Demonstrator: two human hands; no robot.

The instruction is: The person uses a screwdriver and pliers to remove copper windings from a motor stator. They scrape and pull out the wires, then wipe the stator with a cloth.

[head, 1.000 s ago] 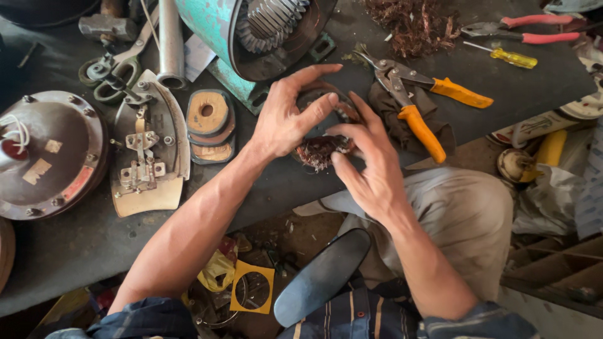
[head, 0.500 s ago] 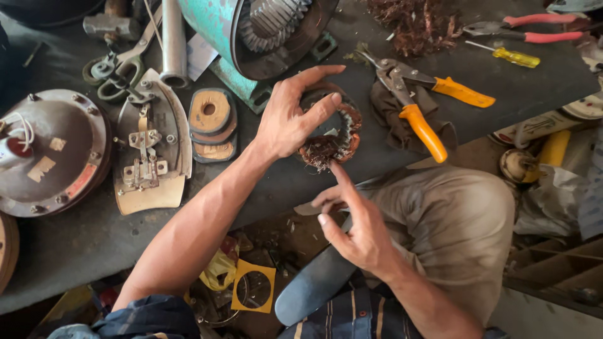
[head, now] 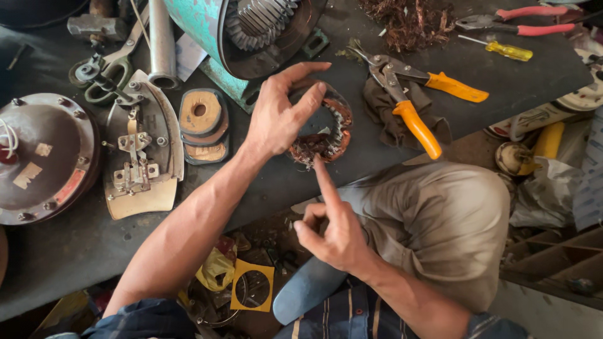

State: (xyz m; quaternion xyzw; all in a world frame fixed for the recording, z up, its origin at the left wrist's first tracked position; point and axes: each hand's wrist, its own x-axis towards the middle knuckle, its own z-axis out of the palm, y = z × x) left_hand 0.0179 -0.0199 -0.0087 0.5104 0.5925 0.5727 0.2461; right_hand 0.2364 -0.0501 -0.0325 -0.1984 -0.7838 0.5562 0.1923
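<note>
One view only, head camera, looking down over a dark workbench point(head: 352, 182).

Left hand point(head: 276, 116): wrapped over a small round motor stator point(head: 326, 132) with rusty laminations and copper-coloured windings; fingers spread across its top, thumb beneath, holding it tilted just above the bench edge.

Right hand point(head: 336, 229): holds nothing. Index finger extended upward, tip touching or just short of the stator's lower rim; cannot tell which. Other fingers curled in toward the palm.

Stator position: near the front edge of the bench, right of centre, just left of the orange-handled snips point(head: 408, 103), which lie on a dark rag point(head: 386, 122).

Around it:
- large teal motor housing point(head: 251, 31) behind the left hand, toothed core visible inside
- stack of tape rolls point(head: 202, 125) left of the left wrist
- metal iron soleplate point(head: 141, 150) with terminals, further left
- round brown end cover point(head: 44, 157) at the far left edge
- pile of stripped copper wire point(head: 411, 22) at the top
- red-handled pliers point(head: 515, 22) and yellow screwdriver point(head: 499, 49) at the top right

Person's knee in tan trousers point(head: 440, 220) sits below the bench edge.
</note>
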